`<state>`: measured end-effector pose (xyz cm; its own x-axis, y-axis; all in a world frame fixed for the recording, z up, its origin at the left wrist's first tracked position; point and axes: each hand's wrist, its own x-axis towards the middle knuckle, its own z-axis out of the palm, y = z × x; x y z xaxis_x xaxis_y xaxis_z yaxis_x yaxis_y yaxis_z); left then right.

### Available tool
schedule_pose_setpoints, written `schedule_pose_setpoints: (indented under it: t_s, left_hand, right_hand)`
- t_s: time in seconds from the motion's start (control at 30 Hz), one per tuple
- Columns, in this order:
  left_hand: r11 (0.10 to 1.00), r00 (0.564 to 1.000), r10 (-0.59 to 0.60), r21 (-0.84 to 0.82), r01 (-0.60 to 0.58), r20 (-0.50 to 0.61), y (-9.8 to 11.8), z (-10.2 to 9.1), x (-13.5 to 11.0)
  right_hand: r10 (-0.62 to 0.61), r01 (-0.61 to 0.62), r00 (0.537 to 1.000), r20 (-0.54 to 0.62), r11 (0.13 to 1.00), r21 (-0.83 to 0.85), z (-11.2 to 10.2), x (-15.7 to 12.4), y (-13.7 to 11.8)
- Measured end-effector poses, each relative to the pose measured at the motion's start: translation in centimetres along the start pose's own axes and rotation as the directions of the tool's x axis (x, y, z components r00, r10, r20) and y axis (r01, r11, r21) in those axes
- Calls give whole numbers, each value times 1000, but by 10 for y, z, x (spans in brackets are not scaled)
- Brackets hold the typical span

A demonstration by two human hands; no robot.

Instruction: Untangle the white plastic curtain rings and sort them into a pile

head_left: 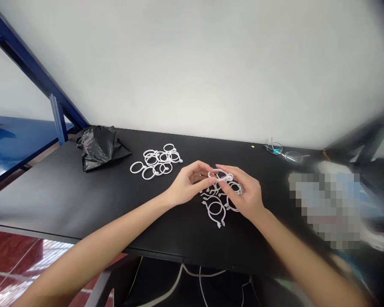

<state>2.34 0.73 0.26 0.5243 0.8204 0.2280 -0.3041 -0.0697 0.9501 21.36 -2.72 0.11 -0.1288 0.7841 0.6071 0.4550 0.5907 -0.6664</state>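
Note:
Between the fingertips of both hands is a white plastic curtain ring [227,177], held just above the black table. My left hand [189,181] pinches its left side with thumb and fingers. On the ring's right, near its small clasp, my right hand [245,191] closes with thumb and fingers. Beneath the hands lies a loose heap of similar white rings [215,208], some of them open at the clasp; my right hand hides part of it. A second group of white rings [160,160] lies farther left, where the rings overlap.
A crumpled black plastic bag [99,149] sits at the table's [51,192] back left. Eyeglasses [284,153] lie near the wall at right. A blurred, pixelated object [326,209] occupies the right side. Blue metal framing [35,68] rises at left, and cables [176,285] hang below the front edge.

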Motion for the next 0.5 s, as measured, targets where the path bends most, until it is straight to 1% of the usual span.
schedule_pose_setpoints:
  t_s: [0.1,0.17,0.23,0.3,0.4,0.5]
  left_hand:
    - [999,999,-18,35,19,-30,0,-1,1]
    - [997,999,-23,73,26,-40,0,-2,1]
    - [993,999,-25,118,30,-46,0,-3,1]
    - [985,998,-23,172,31,-51,1,-3,1]
    - [968,999,-17,251,26,-36,2,-3,0]
    - [948,1000,-18,317,20,-12,2,-3,-2]
  right_hand:
    - [159,-150,985,-70,981,122,0,-1,3]
    - [224,-201,971,-81,953,228,1,-2,4]
    - [252,-220,965,-68,926,308,2,-2,4]
    - [265,-231,962,-56,910,345,4,-3,3]
    - [286,-249,956,-60,903,350,5,-3,1]
    - [293,-259,954,-65,913,315,5,-2,-2]
